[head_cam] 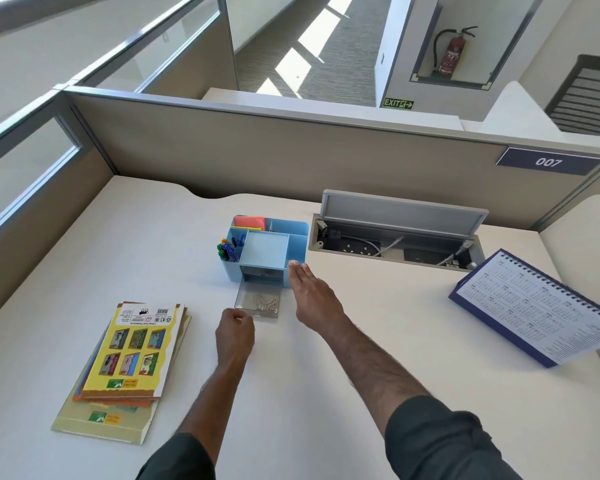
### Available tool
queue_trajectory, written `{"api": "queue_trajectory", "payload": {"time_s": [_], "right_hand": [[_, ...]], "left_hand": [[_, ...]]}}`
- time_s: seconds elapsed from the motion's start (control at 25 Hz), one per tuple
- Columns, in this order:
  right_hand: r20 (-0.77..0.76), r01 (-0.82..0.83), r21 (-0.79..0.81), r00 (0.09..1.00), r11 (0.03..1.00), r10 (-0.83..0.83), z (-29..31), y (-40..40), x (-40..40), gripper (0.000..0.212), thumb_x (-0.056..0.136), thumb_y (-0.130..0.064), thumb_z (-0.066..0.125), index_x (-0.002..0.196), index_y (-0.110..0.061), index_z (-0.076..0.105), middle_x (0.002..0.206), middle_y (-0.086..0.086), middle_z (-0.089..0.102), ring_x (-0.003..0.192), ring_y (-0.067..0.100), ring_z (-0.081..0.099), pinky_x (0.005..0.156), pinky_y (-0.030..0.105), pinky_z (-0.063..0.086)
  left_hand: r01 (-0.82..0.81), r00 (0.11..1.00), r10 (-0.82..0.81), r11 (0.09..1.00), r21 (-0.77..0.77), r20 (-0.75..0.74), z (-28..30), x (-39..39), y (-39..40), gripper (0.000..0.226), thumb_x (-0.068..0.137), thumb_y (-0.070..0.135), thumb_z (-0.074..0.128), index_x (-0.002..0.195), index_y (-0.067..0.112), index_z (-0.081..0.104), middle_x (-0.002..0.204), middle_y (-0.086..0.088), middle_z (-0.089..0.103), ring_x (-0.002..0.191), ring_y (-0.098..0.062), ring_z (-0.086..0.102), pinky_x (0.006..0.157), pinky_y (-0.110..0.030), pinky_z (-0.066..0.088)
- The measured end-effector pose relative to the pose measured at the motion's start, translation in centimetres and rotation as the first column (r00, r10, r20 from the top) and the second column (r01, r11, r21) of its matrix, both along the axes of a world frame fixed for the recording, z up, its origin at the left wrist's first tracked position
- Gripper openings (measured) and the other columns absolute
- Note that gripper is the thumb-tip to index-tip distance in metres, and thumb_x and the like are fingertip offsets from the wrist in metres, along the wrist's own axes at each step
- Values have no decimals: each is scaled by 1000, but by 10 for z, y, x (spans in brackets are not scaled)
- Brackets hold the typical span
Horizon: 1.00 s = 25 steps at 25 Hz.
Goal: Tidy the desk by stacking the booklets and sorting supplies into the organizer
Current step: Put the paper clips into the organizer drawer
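A light blue organizer (297,237) stands in the middle of the white desk (378,341). It holds markers (226,251) at its left and coloured sticky notes (249,222) at the back. Its clear drawer (257,301) is pulled out toward me and holds paper clips (266,304). My left hand (235,336) sits curled at the drawer's front left corner; whether it pinches the drawer is unclear. My right hand (311,295) lies flat with straight fingers, fingertips touching the organizer's right front edge. A stack of booklets (125,367) lies at the left, a yellow one on top.
An open cable tray (395,237) with sockets and wires is set into the desk right of the organizer. A flip calendar (537,310) stands at the right. Beige partition walls (257,150) close off the back and left sides.
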State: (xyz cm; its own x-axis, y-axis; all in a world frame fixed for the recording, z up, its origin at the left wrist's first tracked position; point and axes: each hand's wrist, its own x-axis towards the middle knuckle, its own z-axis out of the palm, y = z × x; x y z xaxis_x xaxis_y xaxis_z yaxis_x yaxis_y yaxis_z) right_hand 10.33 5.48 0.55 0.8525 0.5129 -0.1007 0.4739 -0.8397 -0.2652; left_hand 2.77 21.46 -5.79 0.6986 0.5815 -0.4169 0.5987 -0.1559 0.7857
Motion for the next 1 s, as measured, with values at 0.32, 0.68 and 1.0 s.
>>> {"api": "queue_trajectory", "payload": {"time_s": [0.32,0.68,1.0], "right_hand": [[-27,11,-18,1000,1000,-11,2,2,0,79,89,4,52,156,-8,10,165,8,10,152,25,9,110,42,40],[-62,16,-38,998,999,-18,4,1,2,80,89,7,52,156,-11,12,165,5,8,152,22,6,106,41,45],[-79,29,-36,996,999,-32,1,0,1,83,89,5,56,156,-12,10,166,3,6,152,22,5,104,39,47]], "left_hand": [[120,987,-116,993,23,-109,-9,17,-5,18,90,22,48,93,22,65,94,-9,74,89,-28,68,80,-38,57],[176,983,-177,984,-21,-41,9,56,-5,33,96,10,50,128,15,59,103,-12,73,69,-12,60,58,-25,48],[280,960,-280,958,64,-17,13,53,-9,44,101,13,52,145,17,52,128,-15,67,105,-25,64,93,-34,53]]}}
